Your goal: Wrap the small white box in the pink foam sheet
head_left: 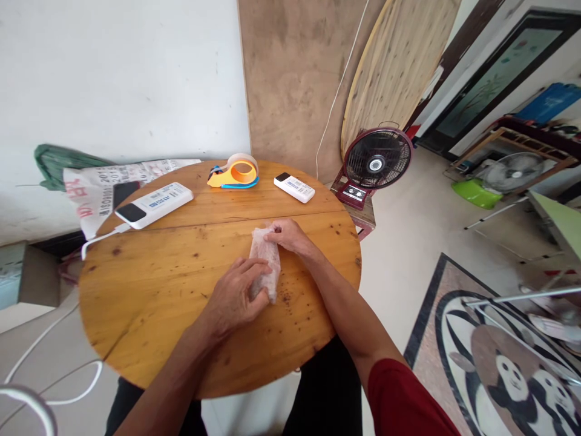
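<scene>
A small oblong parcel in translucent bubble wrap lies on the round wooden table between my hands. My left hand is curled over its lower left side, fingers on top and thumb at the bottom edge. With thumb and fingers, my right hand pinches the wrap at the upper right corner. What the wrap encloses cannot be made out. Beyond my hands stand an orange tape dispenser with a roll of tape and a white rectangular device with a dark end panel.
A larger white device with a cable lies at the table's left. Printed sacking and a green bag are against the wall. A dark red fan stands on a stool beyond the right edge. White cables hang at the left.
</scene>
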`<state>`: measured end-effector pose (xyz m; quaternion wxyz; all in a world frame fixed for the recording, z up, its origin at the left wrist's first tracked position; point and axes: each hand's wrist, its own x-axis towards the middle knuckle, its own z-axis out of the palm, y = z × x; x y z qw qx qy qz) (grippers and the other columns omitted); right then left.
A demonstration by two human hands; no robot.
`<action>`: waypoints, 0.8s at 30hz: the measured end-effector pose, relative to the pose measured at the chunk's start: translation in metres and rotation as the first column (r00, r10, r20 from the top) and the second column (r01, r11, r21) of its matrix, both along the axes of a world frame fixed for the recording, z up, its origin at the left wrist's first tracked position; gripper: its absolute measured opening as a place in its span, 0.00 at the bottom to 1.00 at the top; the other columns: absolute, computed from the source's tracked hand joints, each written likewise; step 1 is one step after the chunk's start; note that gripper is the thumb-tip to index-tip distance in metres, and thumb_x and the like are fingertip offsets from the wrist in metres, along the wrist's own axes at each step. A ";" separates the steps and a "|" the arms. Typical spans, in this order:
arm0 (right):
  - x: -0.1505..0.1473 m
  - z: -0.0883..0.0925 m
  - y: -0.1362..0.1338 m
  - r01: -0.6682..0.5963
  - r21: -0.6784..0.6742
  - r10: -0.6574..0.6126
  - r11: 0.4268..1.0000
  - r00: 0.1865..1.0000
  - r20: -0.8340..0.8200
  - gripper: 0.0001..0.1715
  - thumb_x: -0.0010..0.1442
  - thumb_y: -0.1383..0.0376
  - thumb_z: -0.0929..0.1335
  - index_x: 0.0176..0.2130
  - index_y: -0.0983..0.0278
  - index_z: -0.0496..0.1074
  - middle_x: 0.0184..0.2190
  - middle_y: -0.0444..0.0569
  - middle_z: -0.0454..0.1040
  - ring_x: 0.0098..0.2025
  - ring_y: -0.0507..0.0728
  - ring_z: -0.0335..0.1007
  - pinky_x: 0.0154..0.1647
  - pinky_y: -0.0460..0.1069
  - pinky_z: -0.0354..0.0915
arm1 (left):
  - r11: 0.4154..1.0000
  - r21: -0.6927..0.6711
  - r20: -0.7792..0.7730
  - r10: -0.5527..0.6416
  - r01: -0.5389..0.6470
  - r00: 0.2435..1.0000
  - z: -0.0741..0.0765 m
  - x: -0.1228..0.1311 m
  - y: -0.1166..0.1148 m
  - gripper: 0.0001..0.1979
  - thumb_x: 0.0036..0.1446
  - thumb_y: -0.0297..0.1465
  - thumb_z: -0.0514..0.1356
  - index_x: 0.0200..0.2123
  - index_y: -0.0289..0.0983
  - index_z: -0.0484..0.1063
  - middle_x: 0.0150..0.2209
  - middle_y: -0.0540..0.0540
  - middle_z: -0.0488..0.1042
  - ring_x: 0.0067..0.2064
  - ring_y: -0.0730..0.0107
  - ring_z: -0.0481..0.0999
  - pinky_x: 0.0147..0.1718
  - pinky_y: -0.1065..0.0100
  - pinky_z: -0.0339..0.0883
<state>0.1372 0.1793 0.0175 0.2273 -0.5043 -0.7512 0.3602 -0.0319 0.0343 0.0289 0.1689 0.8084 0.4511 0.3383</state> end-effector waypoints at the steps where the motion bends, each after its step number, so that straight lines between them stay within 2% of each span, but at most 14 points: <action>1: -0.001 0.000 0.000 0.022 0.013 -0.022 1.000 1.000 0.008 0.12 0.48 0.58 0.70 0.25 0.66 0.71 0.20 0.38 0.65 0.25 0.48 0.57 0.26 0.43 0.49 | 1.000 0.004 -0.001 0.005 -0.005 1.000 0.001 0.000 0.000 0.17 0.50 0.25 0.56 0.45 0.37 0.71 0.50 0.44 0.74 0.46 0.61 0.70 0.47 0.59 0.66; 7: -0.004 0.002 -0.001 0.073 0.047 -0.077 0.996 0.994 0.075 0.09 0.48 0.61 0.69 0.24 0.65 0.71 0.19 0.38 0.65 0.25 0.48 0.58 0.25 0.44 0.49 | 0.994 -0.038 -0.120 0.102 -0.107 0.988 0.007 0.005 -0.005 0.17 0.53 0.28 0.55 0.47 0.36 0.71 0.39 0.45 0.77 0.40 0.59 0.71 0.40 0.60 0.69; 14: -0.002 0.005 -0.002 0.064 0.081 -0.073 0.995 0.991 0.116 0.08 0.49 0.62 0.69 0.25 0.65 0.72 0.20 0.38 0.65 0.25 0.48 0.57 0.26 0.44 0.49 | 0.993 0.050 -0.272 0.117 -0.108 0.955 0.008 0.007 -0.008 0.18 0.57 0.30 0.53 0.50 0.35 0.72 0.50 0.42 0.76 0.45 0.55 0.69 0.48 0.54 0.67; 19: -0.002 0.005 -0.002 0.062 0.105 -0.074 0.992 0.991 0.108 0.08 0.49 0.63 0.67 0.23 0.65 0.69 0.19 0.38 0.62 0.24 0.48 0.55 0.25 0.45 0.47 | 0.994 0.000 -0.305 0.104 -0.109 0.947 0.008 0.005 -0.006 0.19 0.56 0.31 0.53 0.50 0.34 0.72 0.54 0.41 0.73 0.46 0.53 0.69 0.48 0.51 0.66; 24: -0.002 0.007 -0.003 0.072 0.101 -0.083 0.992 0.991 0.107 0.08 0.50 0.62 0.66 0.24 0.64 0.70 0.20 0.38 0.63 0.26 0.48 0.56 0.26 0.45 0.48 | 0.994 -0.027 -0.295 0.098 -0.110 0.951 0.006 0.006 -0.004 0.19 0.55 0.30 0.53 0.50 0.36 0.72 0.54 0.42 0.73 0.47 0.53 0.69 0.48 0.50 0.66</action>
